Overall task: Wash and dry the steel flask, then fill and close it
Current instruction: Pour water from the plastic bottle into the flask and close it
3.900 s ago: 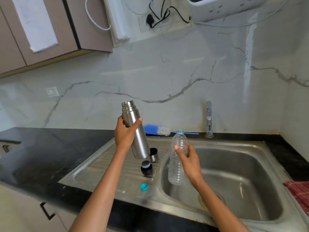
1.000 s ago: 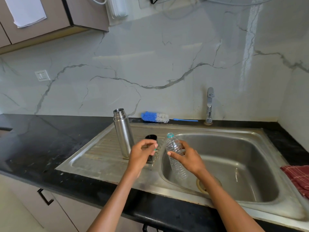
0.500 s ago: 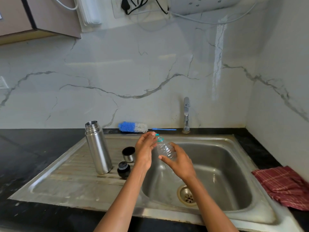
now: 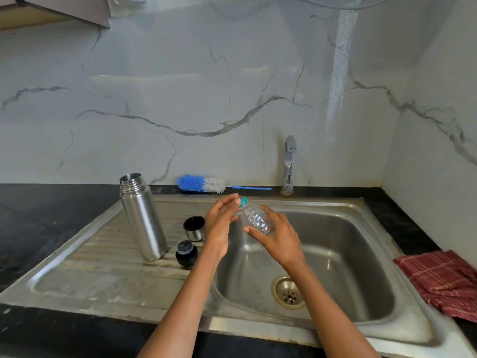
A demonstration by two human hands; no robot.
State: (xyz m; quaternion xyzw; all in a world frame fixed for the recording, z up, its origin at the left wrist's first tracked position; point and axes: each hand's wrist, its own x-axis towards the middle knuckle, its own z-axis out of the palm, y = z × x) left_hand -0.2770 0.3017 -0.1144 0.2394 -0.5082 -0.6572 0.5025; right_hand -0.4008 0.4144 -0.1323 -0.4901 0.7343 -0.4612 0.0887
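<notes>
The steel flask (image 4: 142, 217) stands upright and uncapped on the sink's ribbed drainboard (image 4: 103, 257). Its steel cup (image 4: 194, 228) and black stopper (image 4: 186, 253) sit just right of it. Over the basin's left edge my right hand (image 4: 277, 239) grips a clear plastic bottle (image 4: 255, 218), tilted with its neck toward the upper left. My left hand (image 4: 221, 223) has its fingertips on the bottle's teal cap (image 4: 243, 202).
A blue and white bottle brush (image 4: 201, 183) lies along the wall behind the sink. The tap (image 4: 289, 164) stands at the back of the basin (image 4: 335, 254), its drain (image 4: 289, 293) below. A red checked cloth (image 4: 444, 280) lies on the black counter at right.
The flask was set down on the drainboard from my left hand. My left hand picked up the teal cap and brought it to the bottle's neck. The view shifted right.
</notes>
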